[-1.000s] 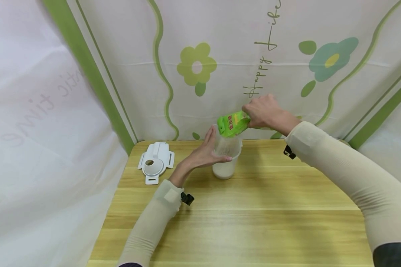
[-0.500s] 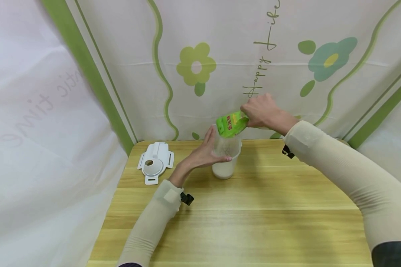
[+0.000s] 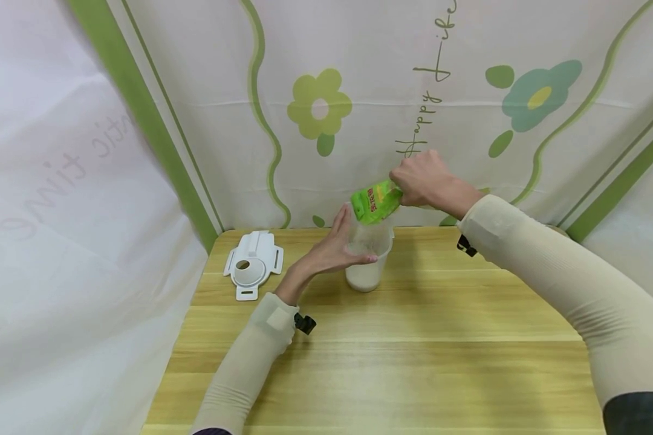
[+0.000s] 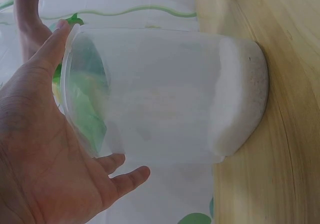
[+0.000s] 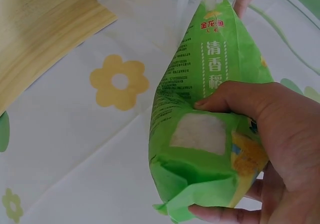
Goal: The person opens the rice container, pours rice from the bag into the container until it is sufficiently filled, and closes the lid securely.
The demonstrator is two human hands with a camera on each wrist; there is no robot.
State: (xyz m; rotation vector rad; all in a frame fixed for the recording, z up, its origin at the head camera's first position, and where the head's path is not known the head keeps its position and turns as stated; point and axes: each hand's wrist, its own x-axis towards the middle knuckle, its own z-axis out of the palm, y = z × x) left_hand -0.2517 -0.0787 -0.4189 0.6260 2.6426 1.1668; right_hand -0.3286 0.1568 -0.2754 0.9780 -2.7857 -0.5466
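Right hand (image 3: pixel 427 179) round tilted bag (image 3: pixel 376 203)

Head view was bright, wrist views dim

Head view: soft, even light; pale glare sat on the near half of the desk (image 3: pixel 372 377), faint shadow fell right of the container (image 3: pixel 364 277). Left curtain (image 3: pixel 60 254) looked washed out toward upper left. Wrist views came out greyer, flatter. Right wrist: large print (image 5: pixel 214 63) on the green bag (image 5: pixel 200 134) was crisp, small side print mushy; container at top blurred. Left wrist: hazy, bag smeared through cloudy plastic.
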